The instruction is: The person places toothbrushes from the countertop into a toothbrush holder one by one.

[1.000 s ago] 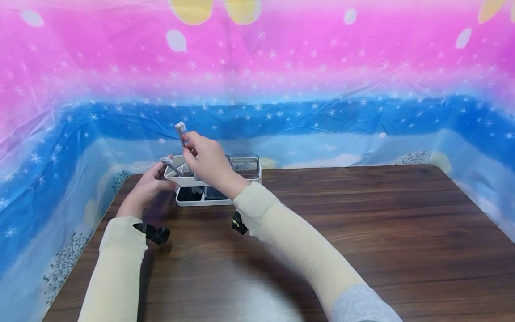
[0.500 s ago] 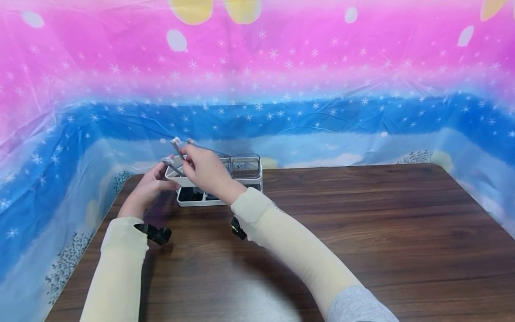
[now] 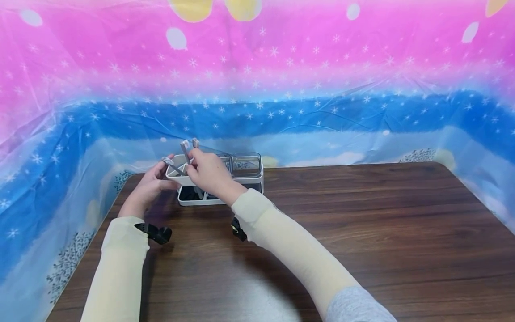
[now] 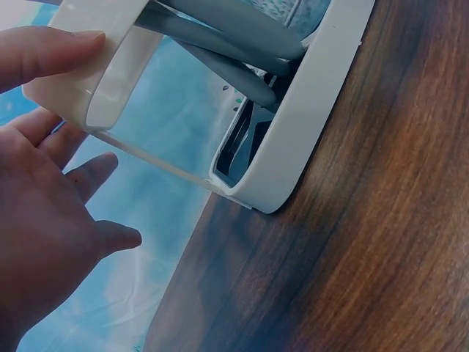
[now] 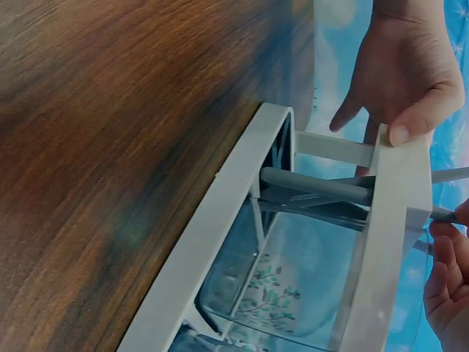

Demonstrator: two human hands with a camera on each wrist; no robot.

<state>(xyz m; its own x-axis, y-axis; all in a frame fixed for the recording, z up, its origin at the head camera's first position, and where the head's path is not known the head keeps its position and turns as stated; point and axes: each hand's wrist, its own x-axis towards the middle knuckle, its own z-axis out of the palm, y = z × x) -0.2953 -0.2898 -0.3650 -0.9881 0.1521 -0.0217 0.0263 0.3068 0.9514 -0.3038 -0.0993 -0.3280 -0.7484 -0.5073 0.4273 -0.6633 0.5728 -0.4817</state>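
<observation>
A white two-tier toothbrush holder (image 3: 177,180) stands toward the back left of the table. My left hand (image 3: 145,188) grips the left end of its upper tier, thumb on the outer face and some fingers spread behind. My right hand (image 3: 211,172) pinches a grey toothbrush (image 3: 185,151), bristle head up, over the upper tier. A second toothbrush (image 3: 174,166) leans left in the holder near my left fingers; a third toothbrush head (image 3: 196,142) shows behind my right hand. In the left wrist view, several grey handles (image 4: 234,37) slant down into the dark lower tray (image 4: 238,150).
Clear compartments (image 3: 246,165) fill the right part of the holder. A dark brown wooden table (image 3: 362,232) extends to the right and front. A pink and blue snowflake cloth (image 3: 281,107) hangs behind it. Black wrist cameras (image 3: 158,234) sit under both forearms.
My right hand has lowered its toothbrush into the holder, then shifted slightly right, with the brush more upright. The third toothbrush head has come into view. My left hand stays in place.
</observation>
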